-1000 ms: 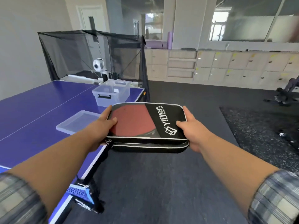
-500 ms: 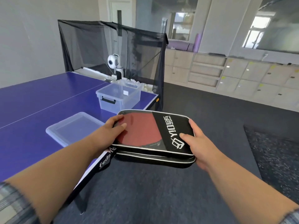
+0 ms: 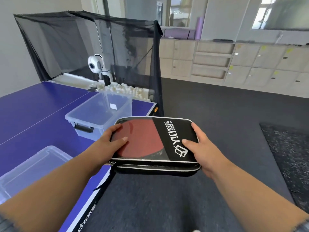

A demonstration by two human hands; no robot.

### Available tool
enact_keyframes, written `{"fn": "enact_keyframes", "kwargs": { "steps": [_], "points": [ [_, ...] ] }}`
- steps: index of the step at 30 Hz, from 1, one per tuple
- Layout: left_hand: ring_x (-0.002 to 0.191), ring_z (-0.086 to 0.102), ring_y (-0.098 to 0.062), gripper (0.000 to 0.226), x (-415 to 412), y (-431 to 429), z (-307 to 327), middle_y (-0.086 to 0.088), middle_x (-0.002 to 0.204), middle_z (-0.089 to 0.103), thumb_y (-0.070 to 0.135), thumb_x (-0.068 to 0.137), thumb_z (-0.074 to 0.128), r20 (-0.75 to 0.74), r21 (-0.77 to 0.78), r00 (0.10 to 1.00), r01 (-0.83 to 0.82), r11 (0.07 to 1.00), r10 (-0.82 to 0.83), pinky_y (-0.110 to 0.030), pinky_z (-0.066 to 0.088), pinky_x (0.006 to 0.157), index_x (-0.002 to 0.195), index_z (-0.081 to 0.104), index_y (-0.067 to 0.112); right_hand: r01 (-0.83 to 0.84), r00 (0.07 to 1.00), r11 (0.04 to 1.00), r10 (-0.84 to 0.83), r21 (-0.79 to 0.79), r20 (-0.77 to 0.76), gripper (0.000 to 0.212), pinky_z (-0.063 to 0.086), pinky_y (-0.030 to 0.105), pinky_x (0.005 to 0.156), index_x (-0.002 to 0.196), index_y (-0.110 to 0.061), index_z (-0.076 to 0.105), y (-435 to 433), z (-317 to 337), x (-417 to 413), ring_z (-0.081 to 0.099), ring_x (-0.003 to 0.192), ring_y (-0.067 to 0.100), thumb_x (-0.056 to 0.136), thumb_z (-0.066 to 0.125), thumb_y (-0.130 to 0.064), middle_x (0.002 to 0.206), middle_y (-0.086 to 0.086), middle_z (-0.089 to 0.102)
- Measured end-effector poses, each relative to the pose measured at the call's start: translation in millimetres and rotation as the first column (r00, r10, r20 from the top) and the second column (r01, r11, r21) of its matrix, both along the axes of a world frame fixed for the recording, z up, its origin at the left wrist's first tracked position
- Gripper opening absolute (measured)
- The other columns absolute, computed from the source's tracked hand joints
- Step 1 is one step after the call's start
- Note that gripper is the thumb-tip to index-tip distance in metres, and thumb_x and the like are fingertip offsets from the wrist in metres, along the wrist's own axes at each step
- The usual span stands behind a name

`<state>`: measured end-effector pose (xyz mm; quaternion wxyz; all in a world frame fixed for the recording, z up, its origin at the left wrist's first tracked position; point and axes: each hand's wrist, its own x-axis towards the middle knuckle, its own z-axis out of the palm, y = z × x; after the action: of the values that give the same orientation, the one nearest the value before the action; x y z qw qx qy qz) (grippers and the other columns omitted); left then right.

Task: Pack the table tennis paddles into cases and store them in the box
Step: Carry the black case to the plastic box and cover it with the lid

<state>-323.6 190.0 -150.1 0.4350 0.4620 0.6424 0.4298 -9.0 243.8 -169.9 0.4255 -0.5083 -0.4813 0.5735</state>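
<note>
We hold a black zip case (image 3: 167, 148) level between both hands, just off the near edge of the blue counter (image 3: 33, 111) and mostly over the dark floor; a red paddle (image 3: 138, 139) shows through its clear window; the left grip (image 3: 108, 144) curls round the left short end, thumb on top, and the right grip (image 3: 202, 151) clasps the right short end the same way, so neither is free; two white-piped edges face us, and we cannot tell whether this is one thick case or two stacked; the case's long axis runs left to right; the clear open box (image 3: 102, 125) stands on the counter ahead and to the left, nearer the left grip, its length running away from us; so we judge the case must travel forward-left and turn to fit; the box's lid (image 3: 33, 164) lies apart, nearer us.
</note>
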Motion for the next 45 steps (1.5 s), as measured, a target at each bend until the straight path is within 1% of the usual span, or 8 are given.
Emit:
{"fn": "enact_keyframes", "kwargs": {
  "steps": [6,14,17,25,30,36,41,45],
  "points": [
    [0.104,0.065,-0.017,0.053,-19.5,103.5,-12.2,0.019,0.124,0.051,0.047,0.086,0.070,0.001,0.022,0.983,-0.183,0.983,0.183,-0.034,0.057,0.079,0.129,0.044,0.061,-0.167,0.986,0.986,0.167,0.021,0.009,0.075,0.059,0.034,0.079,0.143,-0.058,0.038,153.1,-9.0,-30.9,0.076,0.093,0.012,0.084,0.071,-0.023,0.105,-0.025,0.072],
    [0.094,0.063,-0.007,0.050,-57.0,179.2,-15.9,0.026,0.114,0.051,0.057,0.081,0.069,-0.020,0.038,0.866,-0.498,0.866,0.499,-0.019,0.048,0.068,0.116,0.039,0.077,-0.454,0.890,0.890,0.451,0.033,0.068,0.071,0.061,0.030,0.069,0.122,-0.076,0.039,321.7,8.4,-114.8,0.076,0.092,0.016,0.086,0.070,-0.024,0.102,-0.030,0.073],
    [0.094,0.060,-0.002,0.055,-81.6,199.5,-20.5,0.031,0.111,0.050,0.062,0.078,0.068,-0.028,0.039,0.804,-0.593,0.804,0.594,-0.019,0.047,0.070,0.113,0.031,0.084,-0.550,0.835,0.834,0.546,0.043,0.070,0.071,0.061,0.026,0.069,0.135,-0.066,0.041,367.8,10.9,-161.4,0.075,0.096,0.013,0.091,0.067,-0.017,0.113,-0.030,0.069],
    [0.113,0.059,-0.013,0.086,-188.6,296.8,-17.6,0.030,0.116,0.050,0.066,0.065,0.071,0.015,0.084,0.726,-0.686,0.723,0.687,-0.040,0.051,0.096,0.133,0.020,0.073,-0.626,0.779,0.765,0.606,0.152,0.164,0.070,0.060,0.024,0.071,0.144,-0.051,0.041,488.3,27.5,-301.1,0.074,0.097,0.007,0.090,0.066,-0.016,0.117,-0.025,0.069],
    [0.116,0.062,-0.020,0.112,-247.6,358.5,-45.2,0.011,0.133,0.056,0.064,0.058,0.081,0.171,0.005,0.674,-0.730,0.683,0.719,-0.046,0.051,0.095,0.148,0.015,0.053,-0.648,0.759,0.735,0.604,0.196,0.245,0.065,0.061,0.031,0.082,0.113,-0.077,0.049,549.6,14.0,-367.4,0.072,0.103,0.006,0.077,0.069,-0.027,0.115,-0.027,0.070],
    [0.095,0.073,-0.020,0.064,-269.5,379.1,-132.1,0.005,0.103,0.075,0.043,0.060,0.084,0.329,-0.186,0.460,-0.825,0.534,0.825,-0.040,0.059,0.080,0.118,0.058,0.040,-0.825,0.524,0.564,0.737,0.040,0.427,0.069,0.057,0.038,0.093,0.116,-0.086,0.030,598.8,-47.4,-442.3,0.068,0.107,0.004,0.077,0.066,-0.041,0.131,-0.019,0.062],
    [0.084,0.074,-0.021,0.053,-262.3,369.5,-181.3,-0.003,0.099,0.074,0.033,0.060,0.080,0.277,-0.382,0.218,-0.869,0.315,0.936,-0.037,0.058,0.067,0.109,0.059,0.035,-0.900,0.300,0.418,0.798,-0.123,0.522,0.072,0.048,0.012,0.076,0.126,-0.083,0.021,604.4,-107.6,-486.9,0.062,0.092,-0.015,0.080,0.062,-0.046,0.114,-0.032,0.060],
    [0.071,0.073,-0.023,0.050,-256.2,371.2,-203.3,-0.005,0.089,0.074,0.033,0.060,0.075,0.190,-0.471,0.107,-0.862,0.186,0.976,-0.038,0.058,0.064,0.107,0.059,0.033,-0.869,0.238,0.412,0.833,-0.272,0.499,0.069,0.056,0.023,0.059,0.118,-0.086,0.026,600.9,-142.1,-505.4,0.067,0.062,0.008,0.079,0.057,-0.037,0.087,-0.024,0.070]
  ]
}}
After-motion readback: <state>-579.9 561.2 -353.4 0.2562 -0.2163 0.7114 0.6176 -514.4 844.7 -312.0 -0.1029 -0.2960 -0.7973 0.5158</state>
